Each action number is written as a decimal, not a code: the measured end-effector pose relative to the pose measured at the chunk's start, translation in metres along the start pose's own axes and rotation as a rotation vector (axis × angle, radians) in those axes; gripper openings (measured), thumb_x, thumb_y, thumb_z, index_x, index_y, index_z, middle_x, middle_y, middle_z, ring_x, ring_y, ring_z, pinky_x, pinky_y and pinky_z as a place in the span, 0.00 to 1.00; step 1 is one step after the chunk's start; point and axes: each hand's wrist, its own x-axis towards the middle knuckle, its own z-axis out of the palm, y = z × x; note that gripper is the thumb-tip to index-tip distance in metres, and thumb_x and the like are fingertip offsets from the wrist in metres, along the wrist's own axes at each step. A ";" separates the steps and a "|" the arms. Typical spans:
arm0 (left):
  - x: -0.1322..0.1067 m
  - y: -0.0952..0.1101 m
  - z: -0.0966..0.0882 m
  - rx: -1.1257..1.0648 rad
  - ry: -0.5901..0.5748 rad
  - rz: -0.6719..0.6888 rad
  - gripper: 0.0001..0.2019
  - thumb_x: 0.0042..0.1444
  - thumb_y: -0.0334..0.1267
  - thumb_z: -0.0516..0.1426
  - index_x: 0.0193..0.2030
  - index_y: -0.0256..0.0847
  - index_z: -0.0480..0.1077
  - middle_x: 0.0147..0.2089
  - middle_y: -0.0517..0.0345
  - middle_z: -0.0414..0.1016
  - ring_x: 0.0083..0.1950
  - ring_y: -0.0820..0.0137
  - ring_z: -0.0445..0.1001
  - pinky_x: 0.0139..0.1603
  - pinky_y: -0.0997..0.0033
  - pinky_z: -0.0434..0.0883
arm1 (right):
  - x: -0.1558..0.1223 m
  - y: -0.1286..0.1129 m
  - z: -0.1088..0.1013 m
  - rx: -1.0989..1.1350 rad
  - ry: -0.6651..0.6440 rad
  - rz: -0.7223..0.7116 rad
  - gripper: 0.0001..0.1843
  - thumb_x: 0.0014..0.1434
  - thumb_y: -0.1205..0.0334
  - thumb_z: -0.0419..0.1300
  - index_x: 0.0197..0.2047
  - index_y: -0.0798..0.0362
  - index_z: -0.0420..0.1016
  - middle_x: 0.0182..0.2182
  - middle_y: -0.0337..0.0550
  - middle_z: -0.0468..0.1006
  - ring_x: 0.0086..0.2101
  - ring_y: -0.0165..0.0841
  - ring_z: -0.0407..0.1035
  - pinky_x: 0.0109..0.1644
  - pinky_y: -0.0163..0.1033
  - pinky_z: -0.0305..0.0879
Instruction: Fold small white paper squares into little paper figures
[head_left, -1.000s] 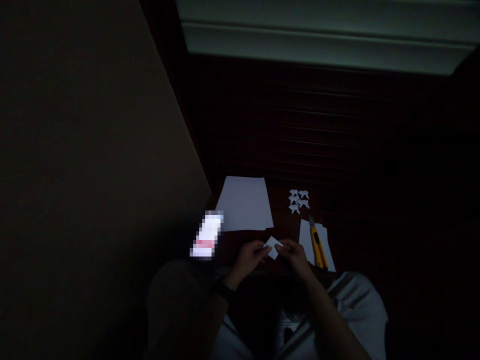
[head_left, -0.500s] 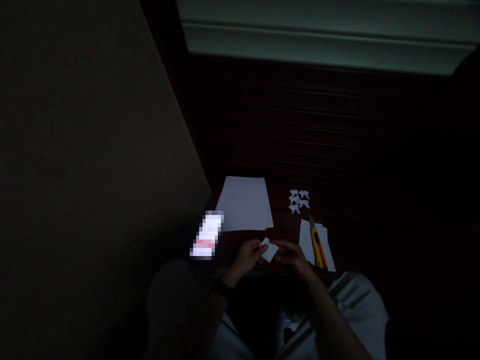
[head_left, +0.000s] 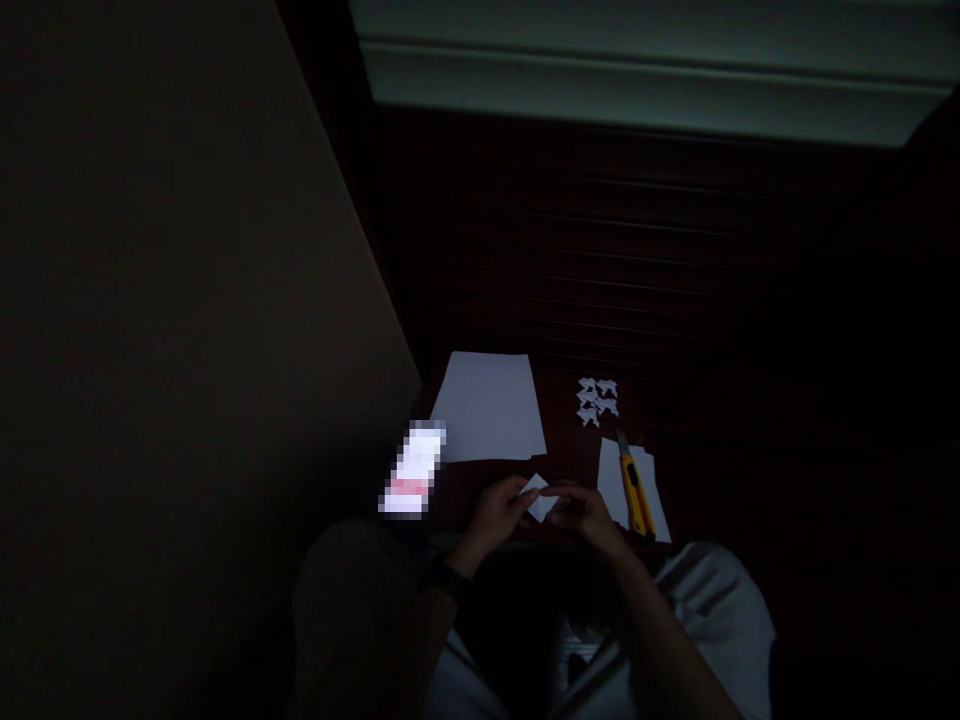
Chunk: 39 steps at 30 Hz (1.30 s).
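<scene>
In dim light, my left hand (head_left: 496, 515) and my right hand (head_left: 585, 515) meet over the near edge of a dark table, both pinching a small white paper piece (head_left: 537, 494) between their fingertips. The paper is partly folded and partly covered by my right fingers. A dark watch band sits on my left wrist (head_left: 444, 577). Just right of my right hand, a yellow utility knife (head_left: 634, 485) lies on a small white paper sheet (head_left: 616, 480).
A stack of white paper (head_left: 489, 405) lies beyond my hands. Several small folded paper shapes (head_left: 596, 400) are clustered at the back right. A lit phone screen (head_left: 412, 470) glows at the left. A tall beige panel (head_left: 187, 330) fills the left side.
My right fingers have closed over the small paper piece, which looks more folded and smaller than a second ago. Nothing else has moved.
</scene>
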 end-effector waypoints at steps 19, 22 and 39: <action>0.002 0.005 -0.009 -0.121 -0.009 -0.119 0.24 0.48 0.46 0.57 0.49 0.32 0.65 0.32 0.50 0.75 0.20 0.71 0.72 0.18 0.74 0.68 | -0.002 -0.006 0.008 -0.108 -0.124 -0.059 0.19 0.40 0.68 0.66 0.40 0.49 0.75 0.44 0.41 0.63 0.31 0.27 0.66 0.33 0.34 0.65; 0.003 0.003 -0.008 -0.127 -0.020 -0.107 0.23 0.49 0.47 0.56 0.47 0.32 0.66 0.32 0.51 0.75 0.20 0.72 0.71 0.18 0.75 0.68 | -0.002 -0.007 0.008 -0.109 -0.137 -0.061 0.19 0.42 0.67 0.66 0.40 0.48 0.75 0.42 0.40 0.64 0.31 0.28 0.67 0.33 0.35 0.65; 0.000 0.002 -0.010 -0.126 -0.122 -0.049 0.23 0.49 0.45 0.57 0.49 0.33 0.66 0.37 0.48 0.74 0.31 0.67 0.73 0.25 0.74 0.70 | 0.001 -0.003 0.006 -0.165 -0.090 -0.079 0.12 0.43 0.59 0.67 0.34 0.48 0.78 0.38 0.40 0.70 0.39 0.34 0.67 0.45 0.39 0.62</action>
